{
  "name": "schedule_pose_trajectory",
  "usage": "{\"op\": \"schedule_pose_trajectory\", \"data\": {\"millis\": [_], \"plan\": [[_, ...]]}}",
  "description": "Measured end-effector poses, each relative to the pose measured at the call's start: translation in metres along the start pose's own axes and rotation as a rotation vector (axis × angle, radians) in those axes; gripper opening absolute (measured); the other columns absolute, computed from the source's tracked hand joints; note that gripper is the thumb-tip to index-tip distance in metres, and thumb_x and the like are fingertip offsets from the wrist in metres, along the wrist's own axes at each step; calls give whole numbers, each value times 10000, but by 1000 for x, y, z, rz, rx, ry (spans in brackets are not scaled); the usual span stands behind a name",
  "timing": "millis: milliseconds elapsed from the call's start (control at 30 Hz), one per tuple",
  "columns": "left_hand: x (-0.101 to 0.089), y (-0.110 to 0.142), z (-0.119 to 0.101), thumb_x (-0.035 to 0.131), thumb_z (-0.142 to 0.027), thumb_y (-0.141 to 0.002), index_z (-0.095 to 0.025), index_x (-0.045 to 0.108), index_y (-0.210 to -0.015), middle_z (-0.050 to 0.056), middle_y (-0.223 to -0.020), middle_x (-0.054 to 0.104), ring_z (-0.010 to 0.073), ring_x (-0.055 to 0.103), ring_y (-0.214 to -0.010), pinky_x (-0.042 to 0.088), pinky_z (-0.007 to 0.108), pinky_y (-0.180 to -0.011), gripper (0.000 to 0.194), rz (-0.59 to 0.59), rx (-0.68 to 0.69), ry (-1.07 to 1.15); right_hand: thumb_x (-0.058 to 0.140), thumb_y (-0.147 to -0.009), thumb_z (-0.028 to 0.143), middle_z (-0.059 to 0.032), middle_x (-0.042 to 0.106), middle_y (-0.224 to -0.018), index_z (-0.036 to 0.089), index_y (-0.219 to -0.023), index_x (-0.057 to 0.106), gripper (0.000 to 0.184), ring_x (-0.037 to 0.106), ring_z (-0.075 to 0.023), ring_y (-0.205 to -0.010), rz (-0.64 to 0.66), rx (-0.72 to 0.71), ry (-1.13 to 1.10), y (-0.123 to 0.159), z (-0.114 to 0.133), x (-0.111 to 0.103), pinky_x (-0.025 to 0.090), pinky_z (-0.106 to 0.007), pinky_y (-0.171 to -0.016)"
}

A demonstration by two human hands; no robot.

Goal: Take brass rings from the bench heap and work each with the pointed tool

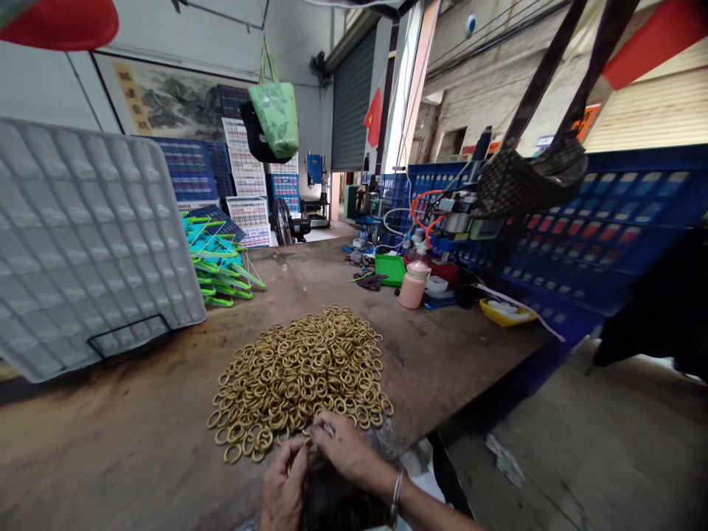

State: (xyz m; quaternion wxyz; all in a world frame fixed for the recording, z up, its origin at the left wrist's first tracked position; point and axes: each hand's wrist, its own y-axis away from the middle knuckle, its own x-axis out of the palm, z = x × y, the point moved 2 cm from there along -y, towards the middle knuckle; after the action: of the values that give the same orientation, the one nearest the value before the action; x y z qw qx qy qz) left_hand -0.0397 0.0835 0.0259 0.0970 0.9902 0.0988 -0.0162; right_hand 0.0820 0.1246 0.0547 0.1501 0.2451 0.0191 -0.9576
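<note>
A heap of brass-coloured metal rings (310, 361) lies spread on the brown worktop in front of me. My left hand (283, 483) is at the near edge of the heap, thumb and fingers pinched together, with a bit of a brass ring (306, 441) showing at the fingertips. Close beside it on the right, my right hand (340, 446) is closed, its fingertips almost meeting the left ones. A small greyish thing shows by its fingers, too small to name. A bracelet (397, 495) circles the right wrist.
A translucent plastic tray (94, 243) stands upright on the left, beside green and blue hangers (221, 265). Farther back on the worktop (299, 276) are a pink bottle (414, 285), a green tray (390, 270) and a yellow dish (506, 313). Blue crates (608, 251) line the right.
</note>
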Motion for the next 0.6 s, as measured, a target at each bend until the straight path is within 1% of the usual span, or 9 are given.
{"op": "schedule_pose_trajectory", "data": {"millis": [67, 133, 167, 233, 333, 467, 600], "plan": [[-1, 3, -8, 584, -579, -613, -157, 633, -715, -42, -474, 454, 89, 376, -417, 288, 202, -400, 437, 23, 60, -16, 421, -774, 228, 55, 439, -533, 165, -634, 494, 170, 397, -78, -526, 36, 75, -104, 1, -2, 3, 302, -182, -510], [-2, 8, -13, 570, -524, -666, -154, 625, -696, -35, -504, 470, 84, 382, -434, 288, 197, -407, 376, 67, 88, -31, 407, -778, 226, 63, 409, -501, 173, -584, 445, 205, 367, -71, -485, 94, 111, -181, 3, -3, 5, 294, -183, -490], [-2, 10, -14, 565, -501, -687, -155, 615, -709, -39, -512, 466, 78, 377, -432, 282, 189, -402, 351, 93, 65, -23, 405, -784, 245, 61, 411, -502, 174, -566, 436, 231, 365, -70, -483, 98, 116, -195, 4, -4, 5, 292, -185, -488], [-1, 13, -11, 531, -492, -725, -162, 587, -771, -57, -510, 436, 61, 340, -400, 253, 172, -372, 338, 162, -32, 51, 424, -783, 285, 52, 440, -532, 169, -571, 452, 243, 385, -74, -515, 74, 96, -190, 5, -4, 4, 301, -188, -505], [2, 16, -6, 524, -485, -737, -165, 537, -791, -64, -534, 438, 45, 339, -385, 231, 150, -347, 324, 209, -116, 150, 456, -759, 312, 53, 441, -551, 167, -598, 471, 217, 388, -80, -545, 43, 54, -162, 6, -3, 2, 306, -190, -522], [3, 17, -5, 516, -476, -746, -163, 497, -756, -56, -565, 461, 35, 356, -386, 232, 136, -335, 314, 238, -139, 202, 460, -743, 314, 55, 426, -568, 165, -603, 483, 205, 376, -80, -559, 39, -8, -143, 7, 1, 1, 308, -191, -537], [1, 17, -4, 537, -451, -740, -163, 495, -770, -55, -576, 472, 32, 362, -392, 235, 130, -334, 292, 258, -142, 229, 450, -739, 284, 60, 415, -562, 165, -616, 487, 175, 365, -77, -544, 60, -14, -162, 9, 5, 2, 306, -190, -530]]}}
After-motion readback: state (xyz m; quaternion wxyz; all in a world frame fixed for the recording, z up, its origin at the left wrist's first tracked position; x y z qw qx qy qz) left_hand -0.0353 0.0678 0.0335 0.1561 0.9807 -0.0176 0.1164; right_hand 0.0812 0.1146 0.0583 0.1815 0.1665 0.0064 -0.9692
